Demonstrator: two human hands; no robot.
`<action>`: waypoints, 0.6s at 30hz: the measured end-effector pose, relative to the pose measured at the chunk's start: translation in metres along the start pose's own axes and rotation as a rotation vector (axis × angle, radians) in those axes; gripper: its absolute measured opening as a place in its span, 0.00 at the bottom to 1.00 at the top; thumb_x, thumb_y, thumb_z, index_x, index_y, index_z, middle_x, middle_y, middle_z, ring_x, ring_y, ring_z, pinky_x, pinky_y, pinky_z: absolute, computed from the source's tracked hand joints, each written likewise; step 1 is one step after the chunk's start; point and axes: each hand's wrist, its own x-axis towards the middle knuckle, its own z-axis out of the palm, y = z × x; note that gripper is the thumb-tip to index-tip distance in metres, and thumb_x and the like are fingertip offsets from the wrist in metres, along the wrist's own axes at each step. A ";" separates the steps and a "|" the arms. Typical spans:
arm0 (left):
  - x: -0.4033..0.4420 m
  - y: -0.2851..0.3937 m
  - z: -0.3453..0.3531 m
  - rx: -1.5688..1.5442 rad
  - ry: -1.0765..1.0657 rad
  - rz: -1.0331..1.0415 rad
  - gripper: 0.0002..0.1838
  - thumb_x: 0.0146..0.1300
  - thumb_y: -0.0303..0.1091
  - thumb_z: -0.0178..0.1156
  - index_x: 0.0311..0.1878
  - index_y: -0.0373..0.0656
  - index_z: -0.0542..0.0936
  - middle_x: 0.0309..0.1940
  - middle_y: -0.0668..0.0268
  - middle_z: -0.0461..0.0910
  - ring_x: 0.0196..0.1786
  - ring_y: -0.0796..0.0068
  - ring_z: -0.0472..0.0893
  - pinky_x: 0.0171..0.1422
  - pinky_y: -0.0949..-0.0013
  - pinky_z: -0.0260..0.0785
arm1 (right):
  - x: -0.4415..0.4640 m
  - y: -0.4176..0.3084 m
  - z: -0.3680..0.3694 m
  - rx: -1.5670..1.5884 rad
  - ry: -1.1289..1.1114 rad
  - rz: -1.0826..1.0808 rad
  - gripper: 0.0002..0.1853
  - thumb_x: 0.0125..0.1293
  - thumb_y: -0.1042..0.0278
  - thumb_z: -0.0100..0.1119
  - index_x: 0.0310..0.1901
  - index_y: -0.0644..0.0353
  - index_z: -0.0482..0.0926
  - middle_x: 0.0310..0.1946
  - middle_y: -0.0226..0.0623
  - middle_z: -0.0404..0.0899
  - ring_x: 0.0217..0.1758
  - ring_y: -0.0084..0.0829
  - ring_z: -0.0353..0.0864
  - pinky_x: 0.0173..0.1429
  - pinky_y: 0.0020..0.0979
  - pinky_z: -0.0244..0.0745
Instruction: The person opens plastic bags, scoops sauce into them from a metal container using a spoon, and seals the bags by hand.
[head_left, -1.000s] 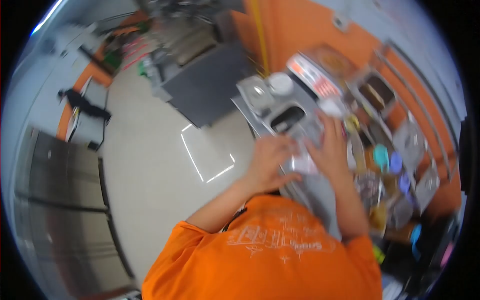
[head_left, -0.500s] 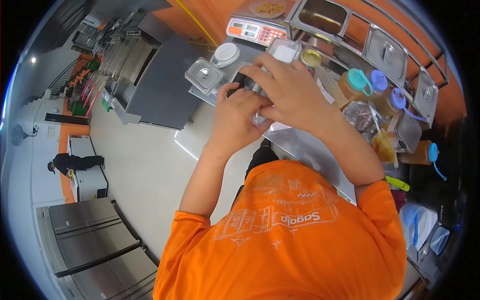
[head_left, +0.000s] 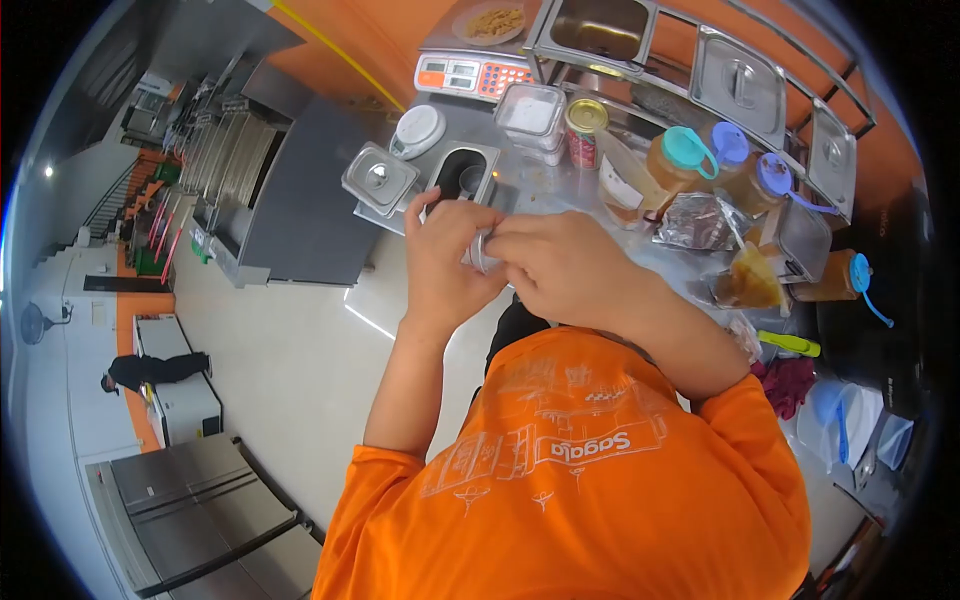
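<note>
The left hand [head_left: 443, 262] and right hand [head_left: 562, 262] meet at the middle of the frame, with a small clear cup [head_left: 478, 251] between them. The left fingers are curled around the cup, one of them raised toward the top of the frame; the right fingers are bunched together and grasp its edge. Half a second ago the right fingers were spread wide and reached higher, covering much of the metal tub [head_left: 466, 165] of dark contents. Now they have drawn in and down, so the tub shows above the hands, with a round clear thing inside it.

The view has shifted too: the lidded metal box [head_left: 380, 178], the white round thing [head_left: 418, 130] beside it and the orange-and-white scale [head_left: 474, 77] all sit farther left than before. The red can [head_left: 584, 135], earlier mostly hidden by the right hand, stands in plain sight at the upper middle on the table [head_left: 556, 192], just beside the stacked clear boxes [head_left: 531, 112]. The bottle with the teal cap [head_left: 684, 150] is at the upper right, and more of the dark red cloth [head_left: 786, 385] shows at the right.
</note>
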 end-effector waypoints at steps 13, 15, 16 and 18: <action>-0.040 -0.015 0.036 -0.161 -0.262 -0.084 0.17 0.41 0.28 0.72 0.39 0.42 0.81 0.33 0.64 0.84 0.37 0.65 0.82 0.69 0.54 0.63 | -0.023 0.020 0.031 0.055 -0.256 0.101 0.06 0.59 0.60 0.62 0.33 0.51 0.83 0.23 0.43 0.82 0.27 0.49 0.83 0.34 0.49 0.76; -0.051 -0.012 0.041 -0.202 -0.235 -0.117 0.18 0.41 0.27 0.72 0.39 0.41 0.81 0.33 0.64 0.84 0.38 0.64 0.82 0.68 0.54 0.64 | -0.022 0.016 0.029 -0.114 -0.365 0.221 0.05 0.58 0.62 0.62 0.33 0.50 0.83 0.27 0.44 0.83 0.30 0.47 0.84 0.35 0.49 0.77; -0.053 -0.012 0.044 -0.195 -0.204 -0.128 0.19 0.41 0.27 0.72 0.40 0.41 0.82 0.35 0.62 0.84 0.39 0.61 0.82 0.66 0.54 0.66 | -0.023 0.016 0.030 -0.100 -0.378 0.229 0.05 0.58 0.62 0.62 0.33 0.50 0.83 0.27 0.44 0.83 0.30 0.47 0.84 0.35 0.49 0.77; -0.055 -0.014 0.047 -0.184 -0.185 -0.166 0.19 0.41 0.27 0.72 0.41 0.41 0.82 0.37 0.61 0.84 0.41 0.59 0.82 0.65 0.55 0.68 | -0.023 0.020 0.034 -0.147 -0.370 0.217 0.06 0.59 0.61 0.62 0.34 0.50 0.84 0.30 0.44 0.84 0.32 0.46 0.85 0.36 0.48 0.78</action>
